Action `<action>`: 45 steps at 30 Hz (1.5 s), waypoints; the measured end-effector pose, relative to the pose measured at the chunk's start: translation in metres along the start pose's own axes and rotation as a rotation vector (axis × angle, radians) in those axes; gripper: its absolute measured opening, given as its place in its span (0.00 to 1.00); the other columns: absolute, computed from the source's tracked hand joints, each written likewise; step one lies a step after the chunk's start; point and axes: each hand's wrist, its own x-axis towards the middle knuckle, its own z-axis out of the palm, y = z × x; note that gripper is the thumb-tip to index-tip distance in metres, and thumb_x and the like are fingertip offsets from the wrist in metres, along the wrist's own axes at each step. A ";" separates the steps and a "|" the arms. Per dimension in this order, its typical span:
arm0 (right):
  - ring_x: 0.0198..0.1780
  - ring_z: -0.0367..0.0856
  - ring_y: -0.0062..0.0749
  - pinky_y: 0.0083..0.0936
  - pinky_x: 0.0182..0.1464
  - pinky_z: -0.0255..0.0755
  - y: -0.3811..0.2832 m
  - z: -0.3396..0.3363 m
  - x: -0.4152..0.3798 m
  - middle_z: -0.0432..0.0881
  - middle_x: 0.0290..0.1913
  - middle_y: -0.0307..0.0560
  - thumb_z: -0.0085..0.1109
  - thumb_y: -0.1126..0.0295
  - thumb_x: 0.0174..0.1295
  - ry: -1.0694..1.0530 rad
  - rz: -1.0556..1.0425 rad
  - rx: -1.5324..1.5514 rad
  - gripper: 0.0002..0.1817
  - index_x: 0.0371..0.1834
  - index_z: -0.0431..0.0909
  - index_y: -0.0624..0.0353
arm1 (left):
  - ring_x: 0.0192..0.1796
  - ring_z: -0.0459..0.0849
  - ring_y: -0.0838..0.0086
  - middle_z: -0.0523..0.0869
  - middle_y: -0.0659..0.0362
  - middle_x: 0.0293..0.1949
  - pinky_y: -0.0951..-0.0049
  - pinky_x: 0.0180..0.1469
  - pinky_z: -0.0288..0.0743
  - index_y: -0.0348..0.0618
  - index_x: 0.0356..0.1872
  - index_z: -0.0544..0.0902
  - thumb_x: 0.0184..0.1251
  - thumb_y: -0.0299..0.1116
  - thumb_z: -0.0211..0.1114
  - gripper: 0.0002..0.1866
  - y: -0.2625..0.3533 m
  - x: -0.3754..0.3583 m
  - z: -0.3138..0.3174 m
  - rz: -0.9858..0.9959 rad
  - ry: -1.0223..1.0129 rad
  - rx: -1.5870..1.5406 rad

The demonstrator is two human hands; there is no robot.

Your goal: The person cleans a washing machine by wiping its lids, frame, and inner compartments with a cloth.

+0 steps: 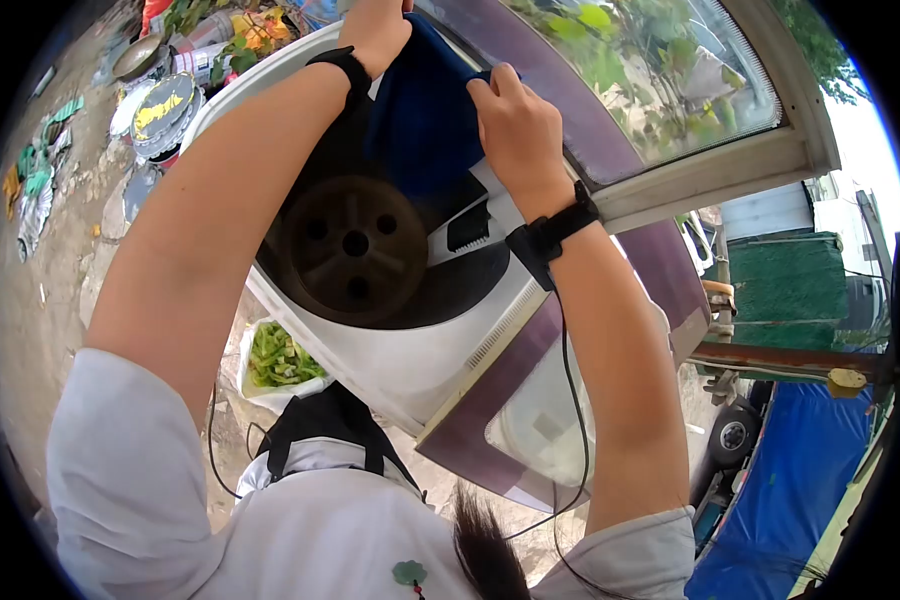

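A dark blue cloth [425, 110] hangs stretched between my two hands over the open tub of a white washing machine [400, 360]. My left hand [375, 35] grips the cloth's upper left edge near the top of the view, its fingertips partly cut off by the frame. Pinched in my right hand [518, 115] is the cloth's right edge. Below the cloth, inside the dark tub, a round brown disc [354, 245] with holes shows. Beside the disc is a light strip with a black slotted part [468, 228]. Both wrists wear black straps.
The raised lid [670, 90] with a clear window stands at the upper right. Paint buckets [165, 115] and rubbish lie on the ground at the upper left. A white bag of green vegetables [282, 358] sits below the machine. A thin cable hangs from my right wrist.
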 end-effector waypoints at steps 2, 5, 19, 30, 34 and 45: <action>0.35 0.82 0.33 0.27 0.30 0.77 -0.001 0.010 0.003 0.75 0.32 0.43 0.63 0.75 0.47 -0.070 -0.013 -0.090 0.03 0.24 0.78 0.55 | 0.44 0.82 0.48 0.84 0.45 0.38 0.54 0.46 0.75 0.40 0.39 0.81 0.55 0.26 0.61 0.10 0.008 -0.005 0.001 0.111 -0.121 0.053; 0.37 0.84 0.35 0.26 0.33 0.79 0.000 0.027 -0.006 0.79 0.35 0.44 0.64 0.75 0.48 -0.229 0.031 -0.184 0.01 0.22 0.83 0.57 | 0.43 0.84 0.55 0.86 0.52 0.37 0.58 0.47 0.79 0.42 0.35 0.83 0.56 0.28 0.62 0.07 0.033 -0.035 0.001 0.244 -0.221 0.154; 0.50 0.76 0.38 0.26 0.55 0.72 -0.021 0.049 -0.033 0.77 0.45 0.50 0.60 0.75 0.55 -0.302 0.185 -0.129 0.17 0.49 0.77 0.68 | 0.56 0.80 0.55 0.84 0.49 0.51 0.61 0.60 0.75 0.35 0.50 0.83 0.61 0.24 0.56 0.17 0.013 -0.076 0.024 0.378 -0.194 -0.056; 0.63 0.68 0.44 0.43 0.71 0.54 -0.016 0.049 -0.032 0.75 0.58 0.49 0.56 0.65 0.61 -0.361 -0.169 -0.534 0.15 0.46 0.88 0.56 | 0.72 0.67 0.55 0.70 0.47 0.69 0.61 0.75 0.60 0.36 0.67 0.70 0.57 0.23 0.59 0.32 -0.009 -0.065 0.000 0.507 -0.498 0.293; 0.73 0.61 0.43 0.46 0.77 0.40 -0.031 0.031 -0.014 0.72 0.67 0.49 0.52 0.60 0.67 -0.699 -0.219 -0.737 0.20 0.57 0.84 0.53 | 0.74 0.65 0.55 0.70 0.47 0.67 0.60 0.77 0.55 0.35 0.66 0.70 0.54 0.24 0.63 0.33 -0.004 -0.072 0.010 0.482 -0.410 0.416; 0.71 0.64 0.44 0.43 0.80 0.38 -0.010 0.040 -0.045 0.72 0.67 0.51 0.51 0.62 0.67 -0.528 -0.267 -0.662 0.18 0.51 0.86 0.57 | 0.76 0.61 0.55 0.65 0.46 0.72 0.62 0.77 0.57 0.43 0.74 0.64 0.50 0.16 0.61 0.43 -0.002 -0.072 -0.004 0.442 -0.659 0.198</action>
